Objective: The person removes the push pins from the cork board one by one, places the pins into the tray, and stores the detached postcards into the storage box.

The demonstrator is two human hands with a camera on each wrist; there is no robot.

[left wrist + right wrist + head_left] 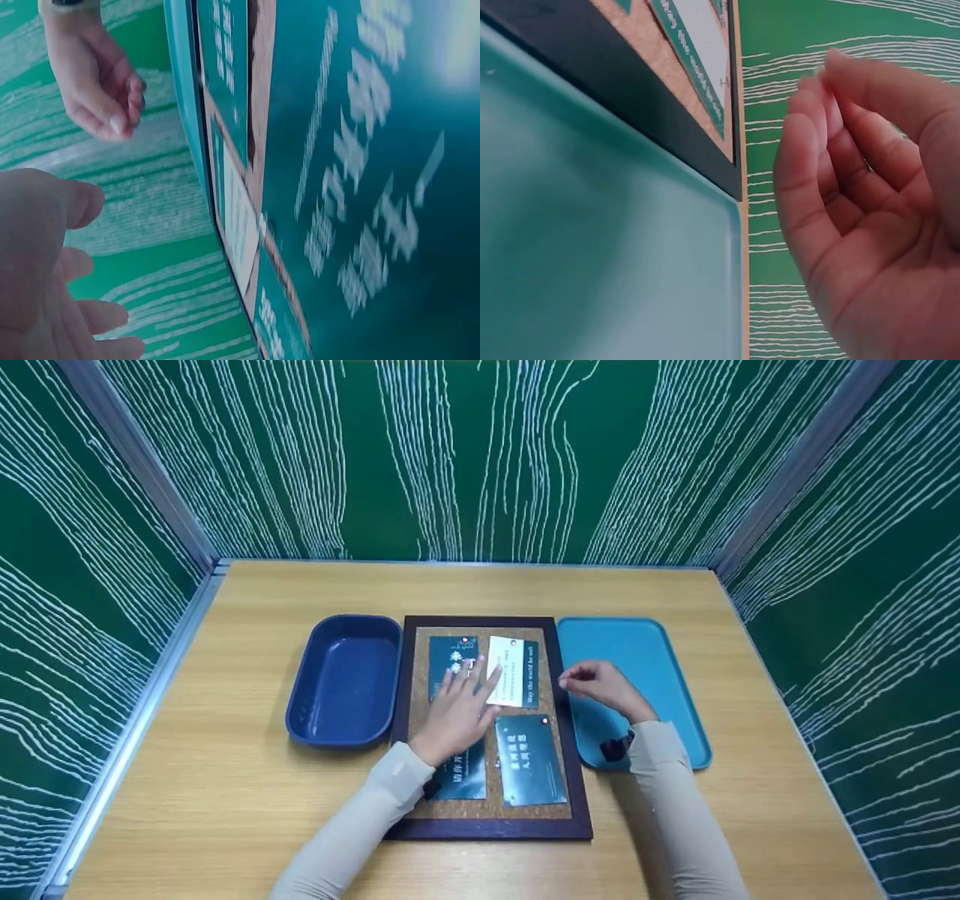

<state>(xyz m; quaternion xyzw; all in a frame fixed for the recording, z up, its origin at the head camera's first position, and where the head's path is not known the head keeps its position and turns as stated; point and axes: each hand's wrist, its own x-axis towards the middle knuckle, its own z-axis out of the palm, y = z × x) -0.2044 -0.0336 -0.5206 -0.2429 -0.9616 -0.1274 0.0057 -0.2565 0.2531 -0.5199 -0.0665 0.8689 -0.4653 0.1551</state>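
Observation:
A cork board (487,810) in a dark frame lies on the table with several printed cards on it. My left hand (456,716) is over the left-hand cards, fingers spread and fairly straight; whether they touch is hard to tell. Near its fingertips are a dark green card (442,649) and a white-and-green card (514,671). Another green card (529,761) lies at lower right, a pin (544,721) at its top. My right hand (606,686) hovers over the board's right edge. Its thumb and forefinger pinch a tiny pale thing (820,71), mostly hidden by the fingertips.
To the board's left stands a deep blue bin (341,682). A flat turquoise tray (619,645) lies against its right side, partly under my right forearm. Green panels with white lines (487,457) enclose the table (300,581) at the back and sides.

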